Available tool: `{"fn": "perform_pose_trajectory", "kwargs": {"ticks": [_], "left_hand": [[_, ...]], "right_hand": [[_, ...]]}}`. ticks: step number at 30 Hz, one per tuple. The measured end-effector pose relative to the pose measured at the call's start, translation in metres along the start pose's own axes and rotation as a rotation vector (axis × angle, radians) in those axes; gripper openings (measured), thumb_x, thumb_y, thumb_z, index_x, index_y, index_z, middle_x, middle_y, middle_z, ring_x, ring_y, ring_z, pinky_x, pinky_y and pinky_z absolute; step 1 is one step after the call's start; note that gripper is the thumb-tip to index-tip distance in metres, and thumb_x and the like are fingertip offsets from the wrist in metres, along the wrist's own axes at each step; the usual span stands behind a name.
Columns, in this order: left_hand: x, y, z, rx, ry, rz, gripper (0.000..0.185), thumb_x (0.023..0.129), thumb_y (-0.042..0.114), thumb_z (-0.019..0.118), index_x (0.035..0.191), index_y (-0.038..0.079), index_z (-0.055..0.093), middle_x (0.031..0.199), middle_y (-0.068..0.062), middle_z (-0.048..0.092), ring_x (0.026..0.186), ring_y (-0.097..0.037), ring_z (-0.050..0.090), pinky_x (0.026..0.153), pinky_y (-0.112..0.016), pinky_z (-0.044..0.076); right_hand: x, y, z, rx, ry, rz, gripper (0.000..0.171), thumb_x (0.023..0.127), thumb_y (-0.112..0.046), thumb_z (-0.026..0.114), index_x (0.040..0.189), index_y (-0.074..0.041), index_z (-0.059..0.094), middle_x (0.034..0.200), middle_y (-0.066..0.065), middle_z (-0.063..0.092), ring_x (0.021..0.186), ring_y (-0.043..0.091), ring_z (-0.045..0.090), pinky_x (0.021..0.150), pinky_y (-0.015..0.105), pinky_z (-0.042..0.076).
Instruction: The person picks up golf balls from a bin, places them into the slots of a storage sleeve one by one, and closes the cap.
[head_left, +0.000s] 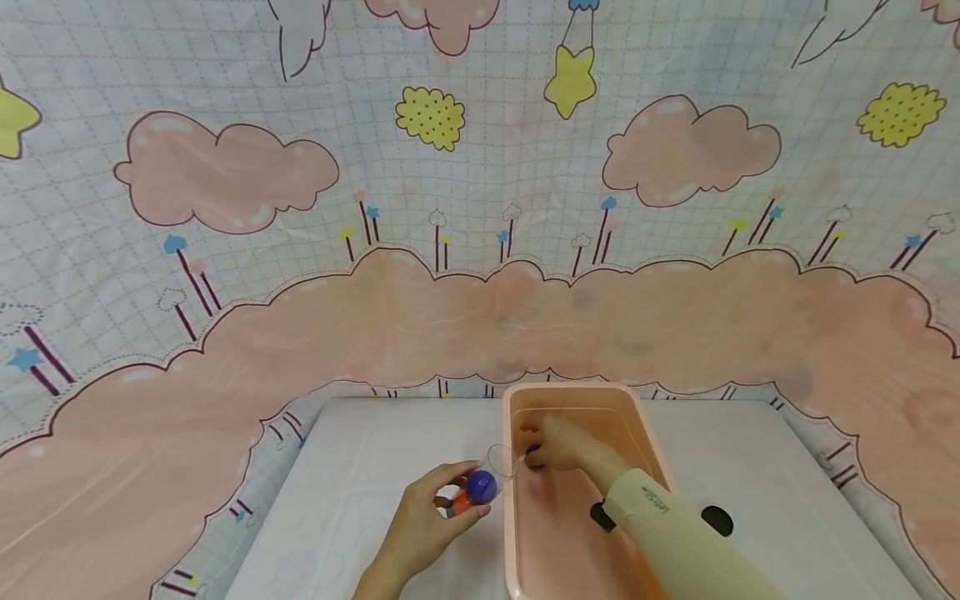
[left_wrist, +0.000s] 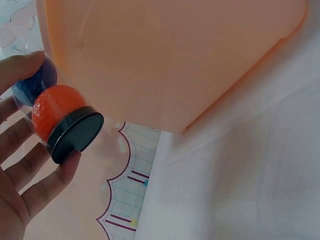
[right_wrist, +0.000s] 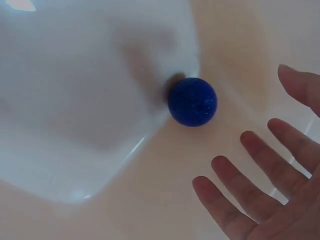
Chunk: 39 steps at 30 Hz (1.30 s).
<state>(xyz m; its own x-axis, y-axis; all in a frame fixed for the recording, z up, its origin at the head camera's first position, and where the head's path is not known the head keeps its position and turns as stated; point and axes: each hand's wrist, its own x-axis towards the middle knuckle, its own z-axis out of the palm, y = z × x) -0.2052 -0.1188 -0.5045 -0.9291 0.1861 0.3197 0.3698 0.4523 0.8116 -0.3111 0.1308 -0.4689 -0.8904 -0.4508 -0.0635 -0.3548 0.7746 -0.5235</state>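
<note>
Tube (head_left: 498,472), transparent and loaded with a blue ball (head_left: 481,487) and an orange ball (left_wrist: 57,106), is gripped in a left hand (head_left: 426,521) beside a peach bin (head_left: 512,533), where the right hand (head_left: 561,444), outspread and holding nothing, hovers near a loose blue ball (right_wrist: 192,102).

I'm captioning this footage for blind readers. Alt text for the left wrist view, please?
A left hand holds a clear tube with an orange ball and a blue ball inside and a black cap on one end. Near it, a peach-coloured bin stands on a white surface.
</note>
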Motion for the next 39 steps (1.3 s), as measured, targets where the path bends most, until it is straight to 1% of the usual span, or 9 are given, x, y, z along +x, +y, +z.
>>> {"fn": "perform_pose_trajectory", "kwargs": {"ticks": [5, 9, 12, 15, 18, 21, 27, 34, 39], "left_hand": [[0.0, 0.001, 0.0, 0.0, -0.008, -0.009, 0.052, 0.081, 0.04, 0.089, 0.129, 0.032, 0.069, 0.111, 0.013, 0.072, 0.105, -0.01, 0.067, 0.076, -0.024, 0.058], [0.001, 0.001, 0.001, 0.0, -0.006, -0.009, 0.053, 0.081, 0.04, 0.089, 0.129, 0.029, 0.07, 0.11, 0.013, 0.072, 0.104, -0.009, 0.067, 0.076, -0.025, 0.058], [0.002, 0.001, 0.001, -0.006, 0.004, -0.007, 0.053, 0.079, 0.036, 0.091, 0.128, 0.03, 0.07, 0.109, 0.014, 0.072, 0.104, -0.008, 0.067, 0.076, -0.025, 0.058], [0.002, 0.0, 0.002, -0.013, 0.012, -0.002, 0.054, 0.078, 0.033, 0.092, 0.127, 0.031, 0.071, 0.109, 0.016, 0.072, 0.103, -0.007, 0.067, 0.076, -0.024, 0.058], [0.003, 0.0, 0.003, -0.018, 0.017, 0.002, 0.054, 0.078, 0.032, 0.092, 0.127, 0.033, 0.07, 0.109, 0.016, 0.072, 0.103, -0.006, 0.067, 0.075, -0.024, 0.058], [0.003, 0.0, 0.003, -0.019, 0.016, 0.004, 0.054, 0.078, 0.032, 0.092, 0.127, 0.034, 0.07, 0.109, 0.016, 0.072, 0.103, -0.006, 0.067, 0.075, -0.024, 0.058], [0.002, 0.001, 0.003, -0.021, 0.011, -0.003, 0.054, 0.078, 0.032, 0.092, 0.127, 0.034, 0.07, 0.11, 0.016, 0.072, 0.103, -0.006, 0.067, 0.075, -0.024, 0.058], [0.003, 0.001, 0.003, -0.02, 0.014, 0.002, 0.054, 0.078, 0.031, 0.092, 0.127, 0.034, 0.07, 0.11, 0.016, 0.072, 0.103, -0.006, 0.067, 0.076, -0.025, 0.059], [0.003, 0.001, 0.004, -0.017, 0.011, 0.0, 0.053, 0.078, 0.031, 0.092, 0.127, 0.035, 0.07, 0.111, 0.016, 0.072, 0.103, -0.006, 0.066, 0.076, -0.025, 0.059]], "right_hand": [[0.0, 0.003, 0.001, 0.029, -0.047, 0.008, 0.05, 0.087, -0.015, 0.083, 0.132, -0.004, 0.067, 0.129, 0.016, 0.071, 0.116, 0.035, 0.068, 0.106, 0.052, 0.053], [0.002, 0.006, 0.003, 0.007, -0.076, -0.001, 0.049, 0.086, -0.017, 0.084, 0.13, -0.005, 0.068, 0.124, 0.014, 0.073, 0.108, 0.03, 0.068, 0.109, 0.051, 0.051], [0.005, 0.008, 0.003, -0.017, -0.094, -0.031, 0.042, 0.085, -0.016, 0.084, 0.122, -0.004, 0.069, 0.112, 0.014, 0.073, 0.097, 0.026, 0.065, 0.106, 0.05, 0.052], [0.007, 0.01, 0.004, -0.035, -0.097, -0.066, 0.037, 0.082, -0.013, 0.083, 0.115, -0.003, 0.069, 0.105, 0.014, 0.071, 0.095, 0.027, 0.064, 0.104, 0.051, 0.052], [0.009, 0.012, 0.006, -0.043, -0.091, -0.088, 0.043, 0.08, -0.013, 0.085, 0.118, -0.002, 0.068, 0.113, 0.016, 0.073, 0.105, 0.032, 0.067, 0.106, 0.052, 0.05], [0.009, 0.013, 0.008, -0.019, -0.101, -0.074, 0.048, 0.08, -0.015, 0.086, 0.124, -0.003, 0.069, 0.12, 0.016, 0.073, 0.111, 0.035, 0.067, 0.109, 0.053, 0.05], [0.008, 0.013, 0.01, 0.024, -0.131, -0.038, 0.047, 0.085, -0.016, 0.085, 0.127, -0.004, 0.067, 0.124, 0.014, 0.071, 0.115, 0.035, 0.066, 0.111, 0.054, 0.048], [0.009, 0.013, 0.01, -0.043, -0.128, -0.033, 0.039, 0.085, -0.02, 0.086, 0.12, -0.009, 0.072, 0.112, 0.008, 0.072, 0.095, 0.02, 0.062, 0.102, 0.047, 0.055], [0.01, 0.013, 0.012, -0.044, -0.135, -0.04, 0.042, 0.084, -0.019, 0.087, 0.121, -0.008, 0.071, 0.114, 0.008, 0.073, 0.099, 0.022, 0.064, 0.107, 0.049, 0.052]]}}
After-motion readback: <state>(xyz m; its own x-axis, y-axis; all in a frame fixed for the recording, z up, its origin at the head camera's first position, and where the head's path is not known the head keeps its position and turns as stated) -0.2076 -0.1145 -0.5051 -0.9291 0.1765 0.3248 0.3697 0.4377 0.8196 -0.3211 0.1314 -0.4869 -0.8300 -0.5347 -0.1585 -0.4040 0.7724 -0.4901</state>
